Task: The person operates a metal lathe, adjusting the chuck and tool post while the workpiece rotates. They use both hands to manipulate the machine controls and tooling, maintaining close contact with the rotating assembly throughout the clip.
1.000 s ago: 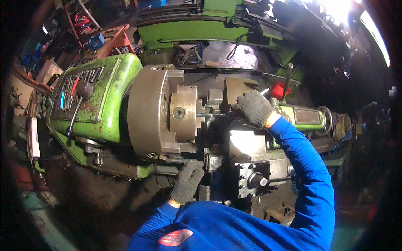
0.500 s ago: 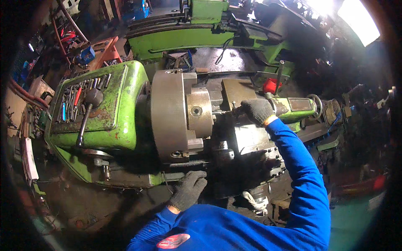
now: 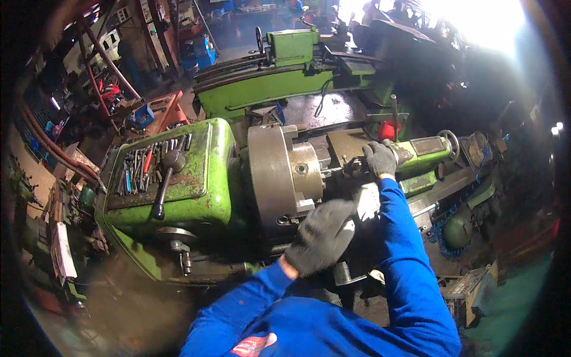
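The person leans over a green lathe [image 3: 178,202]. Its long axis runs left to right across the view, with the headstock at the left end and the tailstock [image 3: 425,152] at the right end. The round chuck [image 3: 279,175] faces right, toward the tool post [image 3: 351,166], which sits on the carriage between chuck and tailstock.

The right hand [image 3: 379,159], in a dark glove, is closed over something at the tool post, just right of the chuck face; what its fingers clamp cannot be told. The left hand [image 3: 321,235], also gloved, hangs above the front edge of the carriage, below the chuck, fingers loosely curled and holding nothing visible.

The right hand is therefore the one on the work, while the left lies nearer the person and apart from it. Hand tools [image 3: 146,166] lie in the tray on top of the headstock, well to the left of both hands.
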{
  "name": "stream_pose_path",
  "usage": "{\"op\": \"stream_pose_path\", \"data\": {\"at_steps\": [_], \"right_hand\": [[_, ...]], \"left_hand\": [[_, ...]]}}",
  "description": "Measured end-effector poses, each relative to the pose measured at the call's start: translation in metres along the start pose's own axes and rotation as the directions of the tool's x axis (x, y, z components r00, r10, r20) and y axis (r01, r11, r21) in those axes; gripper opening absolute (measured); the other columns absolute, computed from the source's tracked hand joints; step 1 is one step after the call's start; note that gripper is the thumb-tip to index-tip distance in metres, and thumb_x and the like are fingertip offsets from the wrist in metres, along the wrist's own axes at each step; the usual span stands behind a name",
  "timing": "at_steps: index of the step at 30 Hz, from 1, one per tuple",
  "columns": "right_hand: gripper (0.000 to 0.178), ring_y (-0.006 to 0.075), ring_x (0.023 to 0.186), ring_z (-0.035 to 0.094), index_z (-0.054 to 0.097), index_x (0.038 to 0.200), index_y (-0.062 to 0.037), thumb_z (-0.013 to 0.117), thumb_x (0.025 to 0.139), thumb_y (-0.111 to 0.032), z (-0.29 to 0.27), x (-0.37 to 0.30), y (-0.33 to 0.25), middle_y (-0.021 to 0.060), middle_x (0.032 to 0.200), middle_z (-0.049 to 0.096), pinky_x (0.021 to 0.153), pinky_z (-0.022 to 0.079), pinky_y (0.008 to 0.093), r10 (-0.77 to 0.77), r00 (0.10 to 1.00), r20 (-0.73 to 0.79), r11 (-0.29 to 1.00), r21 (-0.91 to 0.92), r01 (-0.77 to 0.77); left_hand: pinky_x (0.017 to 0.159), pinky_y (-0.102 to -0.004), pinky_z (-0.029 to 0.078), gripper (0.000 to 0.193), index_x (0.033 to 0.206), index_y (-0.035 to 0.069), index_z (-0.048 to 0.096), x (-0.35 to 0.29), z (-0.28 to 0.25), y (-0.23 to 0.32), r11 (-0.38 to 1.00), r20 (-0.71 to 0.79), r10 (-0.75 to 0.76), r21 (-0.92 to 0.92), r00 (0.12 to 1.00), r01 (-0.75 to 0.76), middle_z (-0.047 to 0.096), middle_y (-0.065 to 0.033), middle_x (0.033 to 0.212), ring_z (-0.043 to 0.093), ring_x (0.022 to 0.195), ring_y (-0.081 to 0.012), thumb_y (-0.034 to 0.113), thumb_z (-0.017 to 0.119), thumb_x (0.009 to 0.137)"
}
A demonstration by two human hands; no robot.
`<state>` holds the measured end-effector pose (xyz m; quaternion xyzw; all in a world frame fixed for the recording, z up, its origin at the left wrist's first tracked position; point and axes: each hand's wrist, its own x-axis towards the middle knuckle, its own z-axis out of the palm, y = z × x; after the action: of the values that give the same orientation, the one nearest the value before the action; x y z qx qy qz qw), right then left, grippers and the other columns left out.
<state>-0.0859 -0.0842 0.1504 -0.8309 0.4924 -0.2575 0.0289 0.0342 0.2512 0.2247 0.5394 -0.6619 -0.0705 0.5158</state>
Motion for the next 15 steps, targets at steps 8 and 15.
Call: {"op": "stream_pose_path", "data": {"at_steps": [8, 15], "right_hand": [[0.048, 0.0391, 0.146, 0.06, 0.078, 0.132, -0.0192, 0.057, 0.108, -0.056, -0.015, 0.012, 0.06, 0.0134, 0.136, 0.079, 0.119, 0.048, 0.0546, -0.227, 0.948, 0.225, 0.923, -0.26, 0.283], [0.052, 0.043, 0.123, 0.073, 0.081, 0.126, -0.017, 0.056, 0.108, -0.059, -0.032, 0.032, 0.062, 0.0213, 0.127, 0.079, 0.104, 0.055, 0.0593, -0.178, 0.835, 0.521, 0.878, -0.298, 0.374]], "left_hand": [[0.11, -0.0498, 0.054, 0.037, 0.131, 0.004, 0.073, 0.141, 0.124, -0.091, 0.959, -0.215, -0.254, -0.179, 0.943, 0.218, 0.073, -0.0224, 0.133, 0.068, 0.127, -0.0424, 0.032, 0.064, 0.109], [0.105, -0.0545, 0.054, 0.046, 0.124, 0.009, 0.076, 0.165, 0.215, -0.19, 0.934, -0.229, -0.356, -0.073, 0.906, 0.349, 0.076, -0.0211, 0.128, 0.07, 0.122, -0.044, 0.049, 0.06, 0.109]]}}
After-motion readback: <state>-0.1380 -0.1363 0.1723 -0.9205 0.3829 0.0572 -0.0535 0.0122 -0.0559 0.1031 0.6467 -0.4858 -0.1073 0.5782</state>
